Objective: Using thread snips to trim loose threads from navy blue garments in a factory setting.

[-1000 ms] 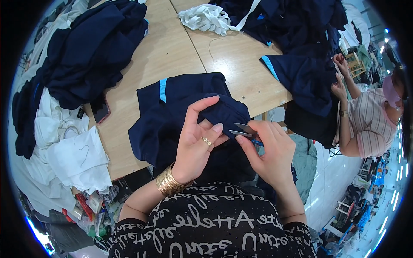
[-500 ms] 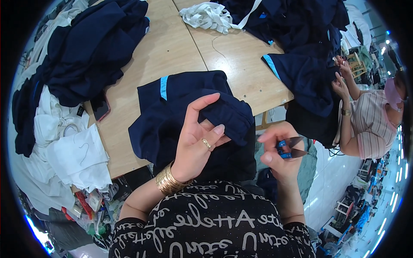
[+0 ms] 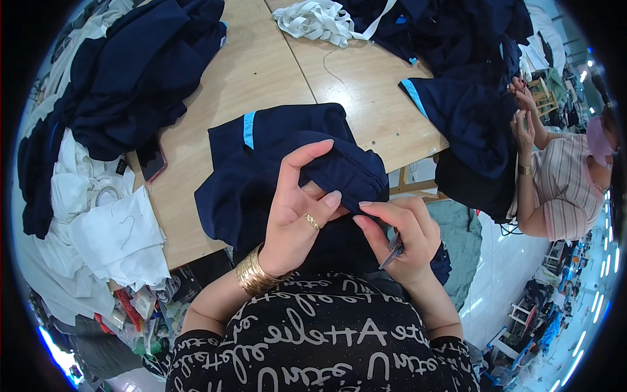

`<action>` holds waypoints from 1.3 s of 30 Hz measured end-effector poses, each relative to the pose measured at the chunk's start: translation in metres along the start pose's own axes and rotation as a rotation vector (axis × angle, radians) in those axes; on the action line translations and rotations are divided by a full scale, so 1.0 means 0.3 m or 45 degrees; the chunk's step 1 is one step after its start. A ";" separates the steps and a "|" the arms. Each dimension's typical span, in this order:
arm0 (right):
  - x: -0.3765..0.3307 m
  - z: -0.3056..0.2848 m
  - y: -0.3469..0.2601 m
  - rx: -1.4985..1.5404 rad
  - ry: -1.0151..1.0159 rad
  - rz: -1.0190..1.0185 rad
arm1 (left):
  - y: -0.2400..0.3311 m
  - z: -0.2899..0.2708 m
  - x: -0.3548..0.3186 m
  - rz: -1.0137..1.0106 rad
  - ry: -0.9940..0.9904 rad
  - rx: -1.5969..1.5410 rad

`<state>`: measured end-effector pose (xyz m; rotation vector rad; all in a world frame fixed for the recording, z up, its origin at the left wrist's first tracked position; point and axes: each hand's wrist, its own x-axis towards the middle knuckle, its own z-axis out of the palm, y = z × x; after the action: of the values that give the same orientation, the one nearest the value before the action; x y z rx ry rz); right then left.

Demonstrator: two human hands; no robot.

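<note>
A navy garment (image 3: 245,183) with a light blue strip (image 3: 249,130) lies over the near edge of the table and hangs toward me. My left hand (image 3: 290,228) is closed on its gathered edge, thumb on top and index finger raised in a curve. At the right end of that edge, the thumb and index finger of my right hand (image 3: 411,238) come close together by the cloth; any thread between them is too small to make out. Tucked in the right palm are thread snips (image 3: 392,253), blades pointing down, mostly hidden by the fingers.
Navy garments are heaped at the left (image 3: 137,78), beside white cloth (image 3: 121,228) and a phone (image 3: 151,161). White tape (image 3: 317,23) lies at the far side. On the right a person (image 3: 565,176) handles another navy garment (image 3: 457,124) at the table (image 3: 255,59).
My right hand has moved left to the garment's edge, and the snips have turned from pointing right to pointing down. The left hand keeps its hold. The co-worker's hands have shifted slightly.
</note>
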<state>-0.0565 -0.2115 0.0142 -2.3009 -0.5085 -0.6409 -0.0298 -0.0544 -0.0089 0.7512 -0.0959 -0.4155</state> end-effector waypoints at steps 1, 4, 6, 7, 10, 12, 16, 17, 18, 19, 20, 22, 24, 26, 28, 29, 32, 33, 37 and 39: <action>0.002 0.003 -0.001 0.019 0.011 0.006 | 0.000 0.002 0.000 0.014 0.017 0.014; -0.005 0.006 -0.009 0.160 0.017 0.113 | -0.012 -0.021 -0.009 0.048 -0.006 0.091; -0.002 -0.004 -0.024 0.217 -0.021 0.198 | -0.016 -0.034 -0.017 0.073 0.009 0.169; -0.004 -0.007 -0.030 0.274 -0.060 0.281 | -0.018 -0.037 -0.021 0.100 0.024 0.246; -0.013 -0.001 -0.023 0.327 -0.071 0.277 | -0.025 -0.032 -0.024 0.116 0.069 0.247; -0.019 -0.006 -0.026 0.330 -0.069 0.239 | -0.016 -0.013 -0.028 0.089 0.052 0.176; -0.019 -0.022 -0.021 0.325 -0.125 0.200 | -0.018 -0.012 -0.020 0.074 0.017 0.126; -0.016 -0.026 -0.018 0.325 -0.122 0.199 | -0.019 -0.014 -0.016 0.074 0.015 0.129; -0.012 -0.032 -0.014 0.344 -0.165 0.164 | -0.020 -0.017 -0.013 0.081 0.022 0.170; -0.008 -0.039 -0.009 0.362 -0.209 0.129 | -0.019 -0.018 -0.010 0.088 0.030 0.212; 0.004 -0.051 -0.003 0.362 -0.205 0.127 | -0.019 -0.016 -0.006 0.089 0.027 0.215; 0.041 -0.095 0.005 0.405 -0.334 0.042 | -0.014 -0.007 0.002 0.074 0.122 0.250; 0.057 -0.143 0.010 0.331 -0.144 0.253 | 0.005 -0.011 0.008 0.086 0.045 0.411; 0.092 -0.157 0.032 0.371 -0.099 0.401 | 0.014 0.019 0.024 0.091 0.024 0.718; 0.110 -0.136 0.081 0.572 -0.285 0.458 | -0.013 0.002 0.018 0.118 -0.090 0.881; 0.100 -0.119 0.115 0.718 -0.376 0.477 | -0.021 0.016 0.021 0.044 -0.116 0.904; 0.067 -0.072 0.162 1.122 -0.799 0.733 | -0.044 -0.013 0.008 -0.022 -0.301 1.063; 0.042 -0.058 0.172 1.162 -0.833 0.710 | -0.047 -0.019 0.009 -0.016 -0.341 1.154; -0.082 0.017 0.200 1.071 -0.740 0.631 | -0.057 -0.059 0.009 -0.294 -0.351 0.872; -0.109 0.011 0.206 0.928 -0.808 0.498 | -0.068 -0.078 0.009 -0.466 -0.406 0.784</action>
<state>-0.0498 -0.2576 -0.0382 -1.7664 -0.4511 0.4344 -0.0287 -0.0539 -0.0401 1.3120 -0.4020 -0.8743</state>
